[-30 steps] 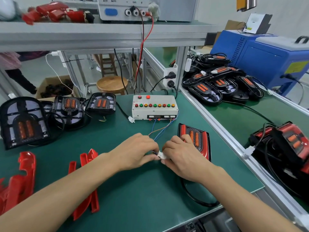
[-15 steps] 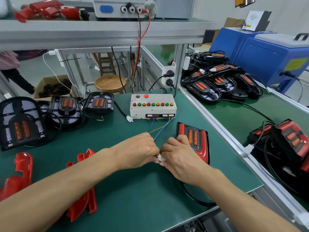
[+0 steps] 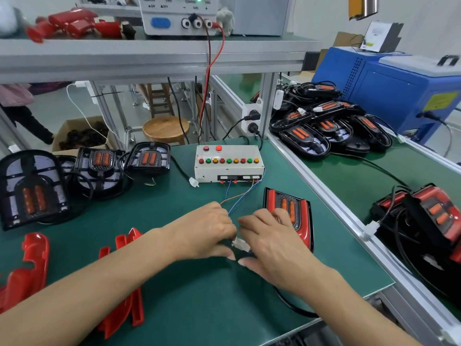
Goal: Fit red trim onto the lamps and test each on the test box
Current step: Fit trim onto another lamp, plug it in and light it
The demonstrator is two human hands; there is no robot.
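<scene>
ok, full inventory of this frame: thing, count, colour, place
test box: 1, white, bench centre
trimmed lamp: 1, red and black, right of the hands
connector: 1, white, between the hands
bare lamps: 3, black, bench left
red trim: several, bench front left
lamp pile: black, count unclear, right bench rear
finished lamps: red, count unclear, right edge
power supply: 1, white, shelf
stool: 1, wooden, behind bench
machine: 1, blue, far right
left hand: pinches connector
right hand: pinches connector
</scene>
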